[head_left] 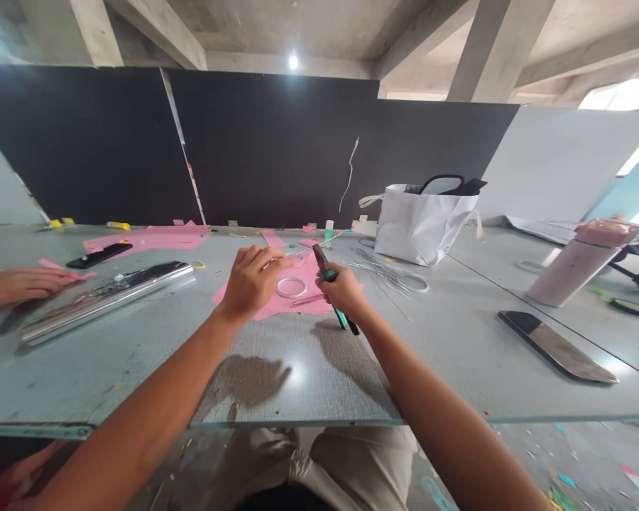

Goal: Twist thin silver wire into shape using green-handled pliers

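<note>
My left hand (251,278) is closed in a pinch on a thin wire (330,238), which runs out to the upper right past the jaws of the pliers. Wrapped around the pliers (318,257), my right hand (345,289) holds them with the jaws pointing away from me and the green-and-black handles toward me. Whether the jaws touch the wire is too small to tell. Below and between my hands, a pale wire ring (291,296) lies on pink paper (266,308). A slim pink tool-like piece (309,300) rests beside the ring.
A loose bundle of wires (399,280) and a white bag (423,227) are to the right. Farther right are a broad metal blade (559,348) and a pink bottle (569,266). At left lie a silver foil roll (111,298), a black object (100,255) and another person's hand (26,286).
</note>
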`<move>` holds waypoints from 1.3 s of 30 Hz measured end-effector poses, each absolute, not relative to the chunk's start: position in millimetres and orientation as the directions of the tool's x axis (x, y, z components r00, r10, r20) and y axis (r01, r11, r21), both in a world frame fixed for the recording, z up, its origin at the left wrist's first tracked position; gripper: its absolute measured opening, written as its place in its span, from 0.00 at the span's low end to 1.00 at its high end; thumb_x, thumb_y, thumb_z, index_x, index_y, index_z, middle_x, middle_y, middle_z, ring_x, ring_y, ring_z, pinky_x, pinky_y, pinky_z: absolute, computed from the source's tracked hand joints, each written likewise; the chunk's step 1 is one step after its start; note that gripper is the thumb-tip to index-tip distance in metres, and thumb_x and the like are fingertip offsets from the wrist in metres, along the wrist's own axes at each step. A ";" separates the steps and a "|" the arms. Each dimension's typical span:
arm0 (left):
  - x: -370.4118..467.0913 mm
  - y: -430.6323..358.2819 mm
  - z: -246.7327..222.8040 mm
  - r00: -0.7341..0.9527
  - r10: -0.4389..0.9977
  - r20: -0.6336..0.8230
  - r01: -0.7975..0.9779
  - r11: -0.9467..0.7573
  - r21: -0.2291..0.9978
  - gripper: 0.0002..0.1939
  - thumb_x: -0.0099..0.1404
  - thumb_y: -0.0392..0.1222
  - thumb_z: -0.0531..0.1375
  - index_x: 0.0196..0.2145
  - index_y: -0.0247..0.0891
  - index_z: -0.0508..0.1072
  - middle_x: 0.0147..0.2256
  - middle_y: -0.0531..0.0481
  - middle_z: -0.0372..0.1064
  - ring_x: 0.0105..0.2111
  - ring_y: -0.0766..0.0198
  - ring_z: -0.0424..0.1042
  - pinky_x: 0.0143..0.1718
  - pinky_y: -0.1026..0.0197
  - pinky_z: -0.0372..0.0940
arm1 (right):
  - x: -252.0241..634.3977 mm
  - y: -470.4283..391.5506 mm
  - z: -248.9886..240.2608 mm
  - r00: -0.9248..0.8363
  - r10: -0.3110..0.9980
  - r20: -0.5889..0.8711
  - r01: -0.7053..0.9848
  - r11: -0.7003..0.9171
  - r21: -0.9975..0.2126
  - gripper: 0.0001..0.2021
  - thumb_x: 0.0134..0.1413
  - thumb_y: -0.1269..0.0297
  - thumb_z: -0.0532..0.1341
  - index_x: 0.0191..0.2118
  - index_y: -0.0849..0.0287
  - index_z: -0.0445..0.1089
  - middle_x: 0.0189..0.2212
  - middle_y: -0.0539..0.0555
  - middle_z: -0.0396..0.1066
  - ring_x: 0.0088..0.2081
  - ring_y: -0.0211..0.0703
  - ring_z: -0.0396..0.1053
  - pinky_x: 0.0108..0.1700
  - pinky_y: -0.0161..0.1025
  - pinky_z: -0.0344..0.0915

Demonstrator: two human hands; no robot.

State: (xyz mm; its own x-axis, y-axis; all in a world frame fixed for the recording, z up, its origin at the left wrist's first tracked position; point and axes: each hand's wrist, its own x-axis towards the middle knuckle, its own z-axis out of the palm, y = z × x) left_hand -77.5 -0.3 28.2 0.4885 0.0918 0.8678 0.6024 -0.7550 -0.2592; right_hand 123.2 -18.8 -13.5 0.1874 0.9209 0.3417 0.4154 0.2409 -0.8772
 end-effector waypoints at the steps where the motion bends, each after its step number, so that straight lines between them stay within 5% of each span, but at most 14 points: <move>1: -77.2 4.1 26.4 0.500 0.027 0.866 0.599 -0.732 -0.323 0.18 0.68 0.29 0.50 0.39 0.45 0.77 0.35 0.51 0.76 0.34 0.62 0.66 0.38 0.58 0.56 | 121.4 -20.8 -12.2 0.174 0.925 0.337 0.413 0.242 -0.878 0.05 0.43 0.64 0.59 0.30 0.56 0.64 0.20 0.45 0.62 0.22 0.38 0.62 0.28 0.37 0.62; 6: -81.7 23.4 23.3 0.525 -0.008 0.851 0.630 -0.669 -0.395 0.17 0.66 0.27 0.54 0.39 0.47 0.77 0.37 0.51 0.75 0.35 0.61 0.66 0.38 0.57 0.55 | 115.1 -28.7 -5.8 0.130 0.941 0.312 0.402 0.237 -0.884 0.04 0.43 0.67 0.58 0.30 0.56 0.63 0.19 0.44 0.61 0.21 0.37 0.62 0.28 0.37 0.61; 13: -78.3 26.6 22.2 0.539 0.008 0.842 0.619 -0.682 -0.390 0.04 0.64 0.42 0.62 0.37 0.45 0.76 0.34 0.51 0.74 0.34 0.60 0.66 0.36 0.55 0.51 | 112.6 -29.9 -3.4 0.123 0.950 0.286 0.407 0.215 -0.888 0.04 0.44 0.68 0.58 0.30 0.56 0.63 0.19 0.44 0.61 0.21 0.37 0.61 0.27 0.36 0.60; 25: -83.7 23.3 32.6 0.452 0.026 0.892 0.641 -0.705 -0.305 0.08 0.66 0.45 0.60 0.30 0.42 0.73 0.29 0.52 0.74 0.31 0.61 0.66 0.37 0.56 0.53 | 105.4 -35.8 -1.2 0.082 0.951 0.299 0.366 0.250 -0.896 0.05 0.43 0.68 0.58 0.30 0.56 0.62 0.19 0.44 0.60 0.20 0.36 0.59 0.27 0.35 0.57; 29: -78.2 19.9 32.1 0.347 0.210 0.914 0.636 -0.769 -0.065 0.10 0.64 0.46 0.61 0.27 0.41 0.73 0.27 0.52 0.74 0.29 0.62 0.68 0.37 0.55 0.54 | 105.3 -34.7 -1.6 0.085 0.944 0.319 0.378 0.266 -0.887 0.04 0.44 0.68 0.58 0.29 0.56 0.62 0.20 0.44 0.60 0.21 0.37 0.60 0.27 0.35 0.57; 32: -66.9 14.3 29.9 0.145 0.483 0.863 0.556 -0.762 0.333 0.10 0.60 0.46 0.64 0.25 0.39 0.73 0.25 0.52 0.73 0.25 0.64 0.66 0.36 0.57 0.57 | 105.5 -34.5 -0.5 0.109 0.936 0.335 0.426 0.260 -0.866 0.03 0.46 0.68 0.58 0.30 0.56 0.62 0.22 0.46 0.63 0.24 0.38 0.62 0.29 0.36 0.58; 36: -55.3 5.3 31.5 0.067 0.905 0.421 0.120 -0.426 0.897 0.12 0.57 0.45 0.66 0.23 0.37 0.71 0.20 0.54 0.66 0.19 0.70 0.61 0.25 0.63 0.56 | 105.1 -37.5 2.3 0.183 0.901 0.394 0.593 0.219 -0.775 0.05 0.48 0.69 0.59 0.34 0.56 0.66 0.27 0.50 0.69 0.30 0.42 0.65 0.33 0.37 0.58; 39: -54.1 1.9 35.8 0.215 0.977 -0.008 -0.117 0.034 0.993 0.14 0.54 0.45 0.68 0.22 0.36 0.69 0.19 0.57 0.63 0.17 0.74 0.57 0.20 0.67 0.51 | 104.9 -40.4 3.2 0.200 0.883 0.424 0.705 0.171 -0.689 0.07 0.51 0.69 0.58 0.38 0.55 0.68 0.29 0.52 0.71 0.31 0.44 0.67 0.34 0.37 0.58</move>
